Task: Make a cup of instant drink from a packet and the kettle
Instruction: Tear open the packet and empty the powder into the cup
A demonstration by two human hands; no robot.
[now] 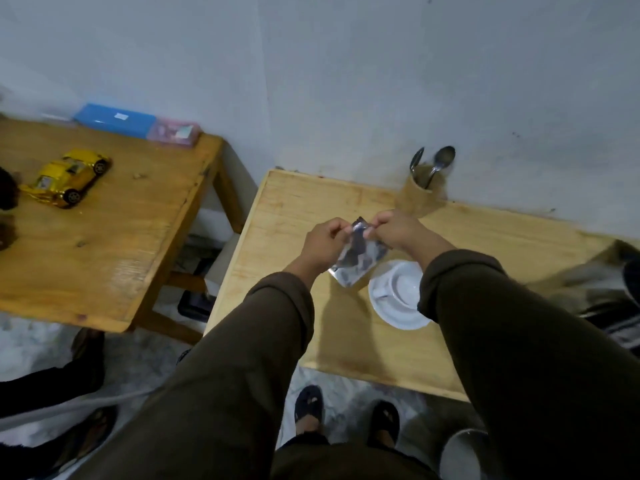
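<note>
A shiny silver and dark drink packet point(358, 259) hangs above the light wooden table point(346, 341). My left hand point(323, 242) pinches its top left corner. My right hand point(401, 230) pinches the top edge right beside it. Just below and to the right of the packet stands a white cup on a white saucer point(394, 306), partly covered by my right sleeve. A dark blurred object point(616, 306) at the table's right edge may be the kettle; I cannot tell.
A wooden holder point(420, 194) with two metal spoons stands at the table's back by the wall. A second wooden table point(104, 237) on the left carries a yellow toy car point(67, 176) and a blue box point(114, 121). Another person's feet show at the lower left.
</note>
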